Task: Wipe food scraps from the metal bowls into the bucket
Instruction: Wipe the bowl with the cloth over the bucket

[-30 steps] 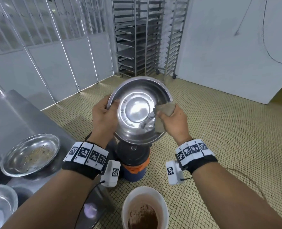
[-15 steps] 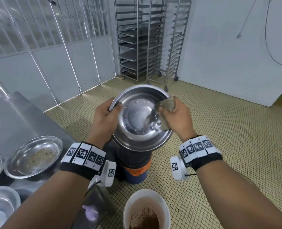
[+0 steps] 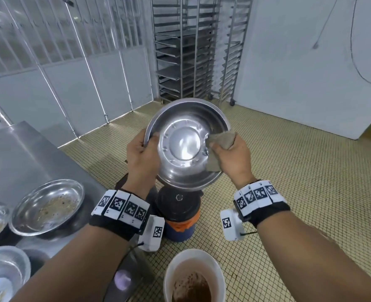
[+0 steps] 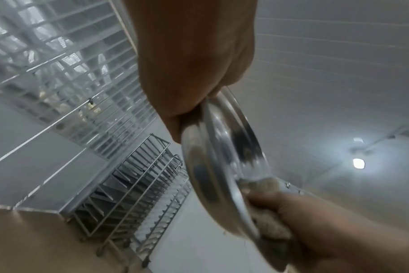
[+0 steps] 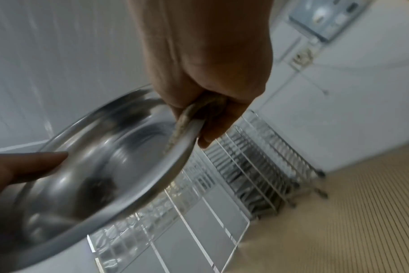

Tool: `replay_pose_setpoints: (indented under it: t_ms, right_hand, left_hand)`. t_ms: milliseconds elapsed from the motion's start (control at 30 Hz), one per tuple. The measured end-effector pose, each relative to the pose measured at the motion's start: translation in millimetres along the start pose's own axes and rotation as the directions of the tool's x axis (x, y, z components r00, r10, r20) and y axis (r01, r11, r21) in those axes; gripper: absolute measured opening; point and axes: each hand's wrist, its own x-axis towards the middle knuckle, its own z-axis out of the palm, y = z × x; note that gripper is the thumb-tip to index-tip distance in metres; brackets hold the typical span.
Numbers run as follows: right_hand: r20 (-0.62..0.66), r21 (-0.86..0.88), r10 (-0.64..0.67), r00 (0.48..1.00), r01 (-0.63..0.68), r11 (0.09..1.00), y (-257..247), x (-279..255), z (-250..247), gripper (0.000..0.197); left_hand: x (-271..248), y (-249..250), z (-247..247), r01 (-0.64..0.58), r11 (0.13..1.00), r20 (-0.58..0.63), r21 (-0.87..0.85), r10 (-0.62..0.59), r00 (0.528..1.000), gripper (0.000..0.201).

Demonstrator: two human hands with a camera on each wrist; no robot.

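Observation:
A shiny metal bowl (image 3: 185,144) is held up, tilted with its inside facing me. My left hand (image 3: 142,152) grips its left rim, thumb inside. My right hand (image 3: 228,153) pinches a beige cloth (image 3: 222,139) against the bowl's right rim, thumb inside the bowl and fingers behind. In the left wrist view the bowl (image 4: 222,166) is seen edge-on with the cloth (image 4: 264,186) at its lower rim. The right wrist view shows the cloth (image 5: 187,118) folded over the bowl (image 5: 100,166) rim. A white bucket (image 3: 194,274) with brown scraps stands on the floor below.
A steel table (image 3: 17,158) at left carries a dirty metal bowl (image 3: 47,207) and two more bowls (image 3: 3,273) at its near edge. A black-topped blue and orange container (image 3: 178,212) stands under the held bowl. Wheeled tray racks (image 3: 193,51) stand against the far wall.
The cloth in my right hand has shifted from the bowl's inner wall to its right rim. The bowl stays held up over the container.

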Motion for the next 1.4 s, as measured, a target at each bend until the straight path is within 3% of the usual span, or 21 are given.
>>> replay_pose_setpoints:
  t_ms: [100, 200, 333, 400, 500, 567, 633, 733, 833, 933, 1033, 1133, 1200, 1300, 1400]
  right_hand:
    - [0.017, 0.013, 0.042, 0.999, -0.042, 0.999, 8.8, -5.7, 1.6, 0.026]
    - [0.064, -0.067, -0.040, 0.997, 0.044, 0.997, 4.1, 1.7, -11.3, 0.019]
    - [0.254, -0.309, -0.187, 0.949, 0.263, 0.914, -6.0, 7.6, -17.7, 0.028]
    - [0.262, -0.329, -0.204, 0.943, 0.286, 0.900, -10.0, 9.2, -15.8, 0.030]
    - [0.112, -0.203, -0.206, 0.972, 0.225, 0.953, -12.9, 4.8, -13.8, 0.018]
    - [0.008, -0.071, -0.119, 0.993, 0.119, 0.990, -7.5, -5.7, -8.0, 0.015]
    - [-0.021, -0.044, -0.046, 0.999, 0.045, 0.998, 5.9, -18.0, -1.5, 0.019]
    - [0.001, -0.100, -0.042, 0.999, 0.042, 0.994, 13.0, -20.6, -4.0, 0.024]
    - [0.031, -0.146, -0.117, 0.993, 0.120, 0.982, -5.4, -9.1, -13.5, 0.025]
    - [-0.015, -0.149, -0.158, 0.987, 0.154, 0.977, -8.9, -5.8, -14.6, 0.024]
    - [0.007, -0.031, 0.014, 1.000, -0.014, 0.999, 13.2, -15.2, -2.8, 0.033]
    - [-0.025, -0.062, 0.030, 0.999, -0.032, 0.998, 21.6, -16.4, 1.3, 0.035]
    - [-0.065, -0.125, -0.066, 0.996, 0.057, 0.991, 8.7, -8.9, -4.0, 0.027]
    - [-0.071, -0.229, -0.224, 0.972, 0.203, 0.952, -7.9, -0.4, -10.7, 0.027]
    - [-0.076, -0.169, -0.117, 0.990, 0.103, 0.980, 2.6, -6.3, -6.9, 0.026]
  left_hand:
    - [-1.1, -4.8, -1.7, -0.024, 1.000, 0.020, 0.008, 0.024, 1.000, 0.027]
    - [1.9, -1.2, -9.4, -0.062, 0.993, 0.133, 0.105, 0.048, 0.990, 0.028]
    - [13.2, 19.2, -16.8, -0.122, 0.963, 0.389, 0.241, 0.020, 0.921, 0.031]
    - [14.5, 26.8, -17.1, -0.166, 0.950, 0.464, 0.266, 0.025, 0.886, 0.030]
    - [10.9, 22.9, -13.3, -0.094, 0.983, 0.386, 0.157, 0.026, 0.922, 0.030]
    - [10.3, 14.9, -10.0, -0.038, 0.995, 0.243, 0.093, 0.014, 0.970, 0.027]
    - [9.0, 8.6, -9.9, -0.030, 0.997, 0.158, 0.067, 0.019, 0.987, 0.023]
    - [3.3, 3.9, -12.4, -0.077, 0.978, 0.252, 0.195, 0.026, 0.967, 0.024]
    - [-6.6, 3.3, -7.9, -0.083, 0.955, 0.336, 0.286, -0.019, 0.942, 0.023]
    - [-7.4, 4.4, -4.0, -0.047, 0.982, 0.263, 0.184, -0.003, 0.965, 0.023]
    - [1.3, 2.3, -5.7, -0.048, 0.996, 0.126, 0.082, 0.037, 0.991, 0.025]
    - [0.4, 4.8, -4.8, -0.096, 0.990, 0.183, 0.100, 0.076, 0.980, 0.028]
    - [-4.4, 5.9, -3.3, -0.098, 0.982, 0.258, 0.163, 0.054, 0.965, 0.028]
    - [-9.9, 4.8, -1.1, -0.080, 0.985, 0.278, 0.150, 0.036, 0.960, 0.030]
    - [-4.8, 2.8, -1.6, -0.040, 0.995, 0.172, 0.094, 0.023, 0.985, 0.027]
